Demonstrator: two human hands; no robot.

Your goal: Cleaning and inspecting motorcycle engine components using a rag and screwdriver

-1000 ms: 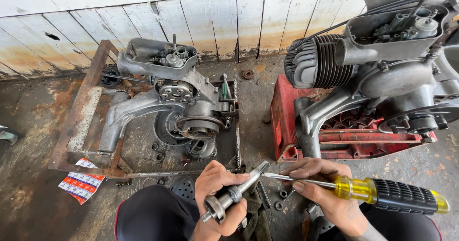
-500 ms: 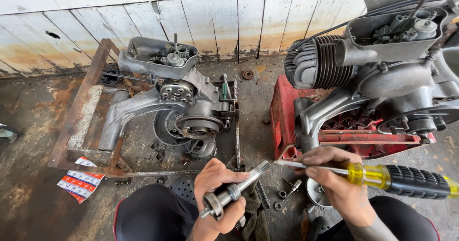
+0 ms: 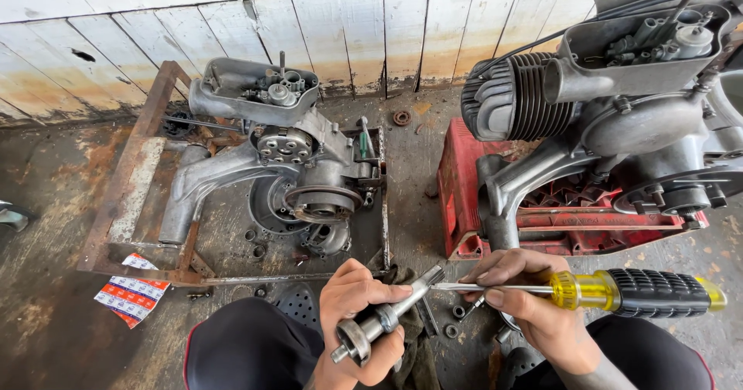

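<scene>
My left hand (image 3: 360,320) grips a grey metal shaft (image 3: 385,318) with a round flanged end pointing toward me. My right hand (image 3: 522,301) holds a screwdriver (image 3: 619,291) with a yellow and black handle. Its thin blade lies level and its tip touches the far end of the shaft. Both hands hover above my dark-clothed knees (image 3: 248,351) and a dirty rag.
A stripped engine case (image 3: 286,162) lies in a rusty metal frame (image 3: 131,196) on the concrete floor. A second engine (image 3: 611,111) sits on a red stand (image 3: 472,181) at right. Loose nuts and washers (image 3: 457,313) lie near my hands. A small printed packet (image 3: 130,293) lies at left.
My right hand has drifted slightly right and back, keeping the screwdriver tip at the shaft's end. The left hand and shaft have hardly moved.
</scene>
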